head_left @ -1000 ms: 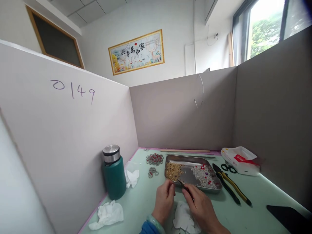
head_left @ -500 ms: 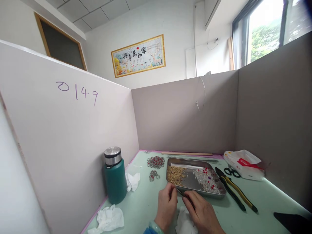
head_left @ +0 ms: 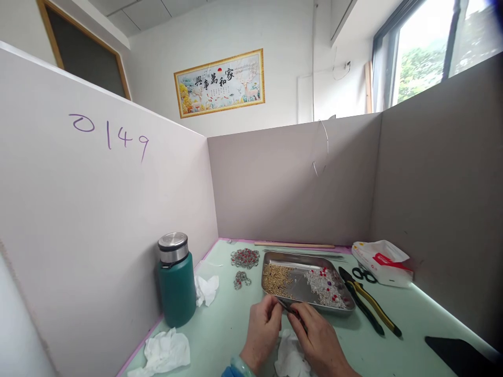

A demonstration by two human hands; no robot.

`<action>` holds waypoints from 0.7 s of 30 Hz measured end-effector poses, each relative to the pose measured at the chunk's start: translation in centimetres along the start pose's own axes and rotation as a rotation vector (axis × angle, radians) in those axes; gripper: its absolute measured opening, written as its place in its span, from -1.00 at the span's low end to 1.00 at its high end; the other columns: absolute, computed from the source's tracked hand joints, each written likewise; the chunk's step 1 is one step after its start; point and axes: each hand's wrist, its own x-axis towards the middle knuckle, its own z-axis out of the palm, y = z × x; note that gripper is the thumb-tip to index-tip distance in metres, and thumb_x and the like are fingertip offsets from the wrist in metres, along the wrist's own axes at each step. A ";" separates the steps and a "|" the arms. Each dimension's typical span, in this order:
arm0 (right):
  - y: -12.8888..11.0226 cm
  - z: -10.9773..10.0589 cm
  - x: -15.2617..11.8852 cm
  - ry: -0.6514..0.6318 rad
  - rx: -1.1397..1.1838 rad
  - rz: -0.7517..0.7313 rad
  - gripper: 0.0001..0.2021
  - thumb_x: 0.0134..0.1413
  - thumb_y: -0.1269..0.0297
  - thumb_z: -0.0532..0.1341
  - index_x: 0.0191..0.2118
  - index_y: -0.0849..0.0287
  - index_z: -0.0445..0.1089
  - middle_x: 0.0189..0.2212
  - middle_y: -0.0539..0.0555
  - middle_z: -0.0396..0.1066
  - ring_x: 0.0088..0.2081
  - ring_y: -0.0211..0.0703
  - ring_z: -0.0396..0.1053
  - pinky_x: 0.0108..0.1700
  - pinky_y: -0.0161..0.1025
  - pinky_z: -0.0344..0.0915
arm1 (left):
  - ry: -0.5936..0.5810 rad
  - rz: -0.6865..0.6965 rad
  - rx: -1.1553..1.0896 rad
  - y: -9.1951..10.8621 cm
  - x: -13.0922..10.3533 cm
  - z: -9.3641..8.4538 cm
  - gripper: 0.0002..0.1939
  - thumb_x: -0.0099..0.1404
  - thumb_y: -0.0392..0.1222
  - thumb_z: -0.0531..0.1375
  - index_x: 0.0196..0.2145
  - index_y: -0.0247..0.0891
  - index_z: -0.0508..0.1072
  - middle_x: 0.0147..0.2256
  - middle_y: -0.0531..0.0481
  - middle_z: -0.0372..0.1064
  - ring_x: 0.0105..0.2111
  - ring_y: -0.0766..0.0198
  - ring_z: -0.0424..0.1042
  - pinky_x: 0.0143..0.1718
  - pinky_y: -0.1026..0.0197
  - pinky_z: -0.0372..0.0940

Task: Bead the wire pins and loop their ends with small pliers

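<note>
My right hand (head_left: 316, 330) is closed around small dark pliers (head_left: 288, 308), whose slim tip points at my left hand. My left hand (head_left: 264, 322) is pinched shut beside that tip; what sits between its fingers is too small to make out. Both hands are at the near edge of a metal tray (head_left: 304, 275). In the tray lie gold beads (head_left: 277, 279) on the left and clear beads (head_left: 324, 288) mixed with red ones on the right. A crumpled tissue (head_left: 290, 356) lies beneath my hands.
A green bottle (head_left: 177, 288) stands at left, near crumpled tissues (head_left: 167, 350). Beaded chains (head_left: 244, 258) lie left of the tray. Large pliers (head_left: 369, 301), scissors (head_left: 364, 275) and a tissue pack (head_left: 382, 264) are on the right. Partition walls (head_left: 291, 188) enclose the table.
The whole view has shifted slightly, so things sit a little further left. My hands keep nearly the same pose, with the small pliers still at my left fingertips.
</note>
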 end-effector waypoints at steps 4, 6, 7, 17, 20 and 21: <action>-0.1 0.1 0.0 -0.014 0.002 0.005 -0.77 0.24 0.18 -0.05 -0.29 0.13 0.27 -0.34 0.07 0.36 -0.28 -0.13 0.35 -0.27 -0.24 0.24 | -0.006 -0.008 0.003 0.1 0.0 0.0 -0.75 0.23 -0.18 0.01 -0.56 -0.26 0.28 -0.68 0.16 0.11 -0.64 0.39 0.09 -0.58 0.33 -0.01; -0.2 0.0 0.1 -0.023 -0.006 0.007 -0.76 0.25 0.18 -0.06 -0.31 0.13 0.28 -0.36 0.07 0.36 -0.29 -0.13 0.36 -0.28 -0.24 0.24 | -0.010 -0.013 0.005 0.1 -0.1 0.0 -0.76 0.22 -0.19 0.01 -0.57 -0.26 0.29 -0.68 0.15 0.12 -0.63 0.38 0.10 -0.57 0.32 -0.01; -0.3 0.0 0.1 -0.027 -0.014 0.008 -0.75 0.25 0.18 -0.07 -0.32 0.13 0.28 -0.37 0.07 0.36 -0.30 -0.13 0.36 -0.29 -0.25 0.23 | -0.012 -0.017 0.006 0.1 -0.1 0.0 -0.76 0.21 -0.20 0.01 -0.57 -0.26 0.30 -0.68 0.15 0.13 -0.63 0.38 0.11 -0.57 0.32 0.00; 0.2 0.5 -0.2 0.003 -0.143 -0.013 -0.72 0.24 0.16 -0.06 -0.40 0.13 0.27 -0.46 0.04 0.34 -0.39 -0.14 0.35 -0.38 -0.28 0.15 | -0.023 -0.074 0.010 -0.2 0.1 0.2 -0.80 0.15 -0.25 0.00 -0.60 -0.26 0.28 -0.71 0.14 0.13 -0.68 0.38 0.12 -0.62 0.32 -0.01; 0.1 0.5 -0.1 -0.012 -0.132 0.011 -0.69 0.24 0.16 -0.07 -0.44 0.14 0.27 -0.50 0.03 0.33 -0.44 -0.17 0.33 -0.41 -0.29 0.10 | -0.042 -0.081 0.004 -0.1 0.1 0.2 -0.80 0.15 -0.23 0.01 -0.59 -0.26 0.29 -0.72 0.15 0.14 -0.67 0.37 0.14 -0.60 0.33 0.03; 0.0 0.4 -0.1 -0.018 -0.115 0.027 -0.68 0.25 0.15 -0.07 -0.44 0.14 0.27 -0.50 0.03 0.34 -0.44 -0.17 0.33 -0.41 -0.29 0.08 | -0.049 -0.085 0.003 -0.1 0.2 0.1 -0.80 0.15 -0.22 0.02 -0.59 -0.26 0.30 -0.72 0.14 0.15 -0.67 0.37 0.16 -0.59 0.33 0.04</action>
